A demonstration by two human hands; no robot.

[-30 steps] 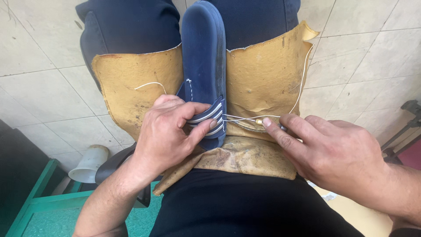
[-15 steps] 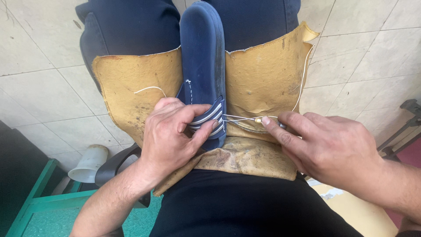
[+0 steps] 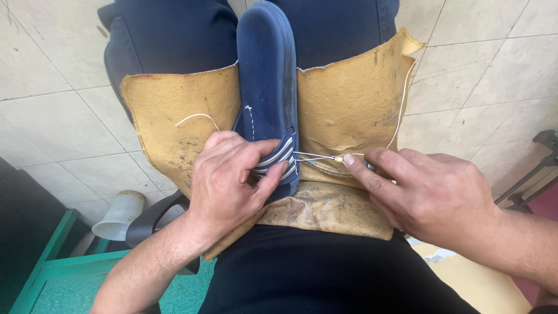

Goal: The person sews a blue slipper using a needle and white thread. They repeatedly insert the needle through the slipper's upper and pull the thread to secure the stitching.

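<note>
**A slipper gripped between the knees while thread is drawn from its strap**

Head view: A blue slipper is wedged sole-up between the knees, apparently so that it is kept steady without a hand being spent on it. A worn yellow leather sheet is spread over both thighs beneath it, seemingly as protection for the dark trousers. The slipper's striped strap is clenched by the left hand, thumb above and fingers curled beneath, so that the strap is pressed against the sole where the stitches are set. A small tool with a pale tip is pinched between thumb and forefinger of the right hand, just beside the strap; a white thread is stretched taut from the strap to that tip. A loose length of the thread is seen trailing up along the right edge of the leather.

Around the lap, pale floor tiles are seen, a white cup lying beside a green frame, and a dark chair arm. The strap's underside is hidden by the left fingers.
</note>
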